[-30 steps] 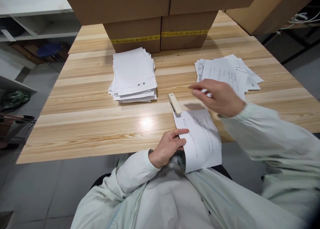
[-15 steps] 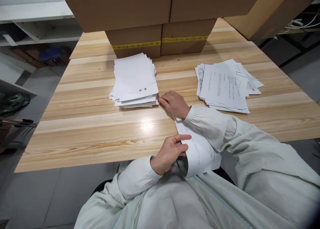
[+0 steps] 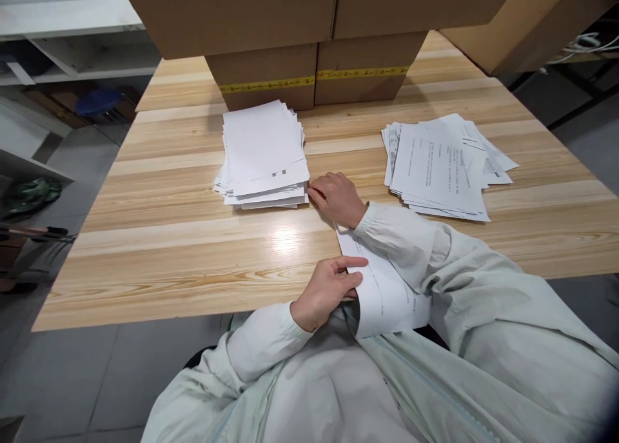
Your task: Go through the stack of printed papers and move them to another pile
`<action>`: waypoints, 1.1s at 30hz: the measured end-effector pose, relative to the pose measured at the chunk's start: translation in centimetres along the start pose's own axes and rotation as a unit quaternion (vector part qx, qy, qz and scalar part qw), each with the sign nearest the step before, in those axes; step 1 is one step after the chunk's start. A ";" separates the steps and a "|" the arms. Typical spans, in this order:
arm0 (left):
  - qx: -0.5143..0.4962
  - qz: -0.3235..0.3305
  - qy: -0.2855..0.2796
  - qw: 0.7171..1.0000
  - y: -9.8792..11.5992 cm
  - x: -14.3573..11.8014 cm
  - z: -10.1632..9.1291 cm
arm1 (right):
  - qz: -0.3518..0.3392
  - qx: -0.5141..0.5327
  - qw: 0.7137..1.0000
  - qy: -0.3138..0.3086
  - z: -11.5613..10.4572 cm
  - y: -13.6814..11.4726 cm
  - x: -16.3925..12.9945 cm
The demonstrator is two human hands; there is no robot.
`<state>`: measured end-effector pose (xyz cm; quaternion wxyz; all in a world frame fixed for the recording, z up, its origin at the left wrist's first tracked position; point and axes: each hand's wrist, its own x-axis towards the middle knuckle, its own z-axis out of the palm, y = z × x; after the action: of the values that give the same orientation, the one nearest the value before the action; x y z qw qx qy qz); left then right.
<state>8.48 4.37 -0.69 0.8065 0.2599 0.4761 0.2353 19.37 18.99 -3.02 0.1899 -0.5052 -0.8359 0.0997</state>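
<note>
The printed sheets [image 3: 387,288] lie at lower centre of the frame, their top corner on the tabletop [image 3: 169,256] and their lower end curling off the near edge toward our lap. Our left hand [image 3: 329,289] pinches their left edge, fingers closed on the paper. Our right hand [image 3: 338,198] rests palm down just above that top corner, at the centre of the frame, covering whatever lies beneath it; we cannot tell whether its fingers grip anything. To do this well, we judge that the left hand should keep the edges squared and flat while the right presses straight down, not at a slant.

Just left of the right hand sits a tall stack of paper [image 3: 264,153], nearly touching the fingers. A looser, fanned pile of printed pages [image 3: 440,166] lies at right. Cardboard boxes [image 3: 314,37] stand along the top of the frame. The tabletop is pale striped wood with a glare spot; grey floor and white shelves [image 3: 72,37] show at left.
</note>
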 end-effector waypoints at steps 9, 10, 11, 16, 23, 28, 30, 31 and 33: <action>0.029 0.016 0.030 0.999 0.6 0.1 -0.6 | -0.006 -0.002 1.000 -0.029 -1.1 1.6 2.8; 0.034 0.018 0.032 0.999 0.3 -0.3 -0.8 | -0.007 0.014 1.000 -0.022 -1.7 1.9 2.7; 0.043 0.029 0.034 0.998 -0.1 -0.8 -0.9 | -0.008 0.029 0.999 -0.009 -2.5 2.2 2.5; 0.111 0.145 0.017 0.983 -1.7 -4.2 -1.8 | 0.028 0.118 0.989 0.085 -8.5 3.5 -3.4; 0.299 0.446 0.075 0.840 -0.1 -7.1 -2.2 | 0.243 0.450 0.859 -0.038 -9.8 3.1 -18.3; 0.343 0.492 0.041 0.799 1.6 -5.8 -1.3 | 0.326 0.423 0.840 0.095 -6.9 -0.9 -20.4; 0.349 0.515 0.043 0.782 2.8 -5.2 -1.4 | 0.342 0.377 0.829 0.234 -7.1 -0.4 -18.6; 0.354 0.530 0.055 0.769 3.7 -4.8 -1.7 | 0.333 0.338 0.826 0.305 -7.6 0.6 -17.4; 0.371 0.564 0.111 0.729 6.1 -3.7 -3.0 | 0.288 0.263 0.814 0.431 -8.9 4.3 -14.4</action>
<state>3.45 7.22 4.36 0.3063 0.7311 0.3775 0.4787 32.56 8.04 0.35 0.6190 -0.6448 -0.4266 0.1383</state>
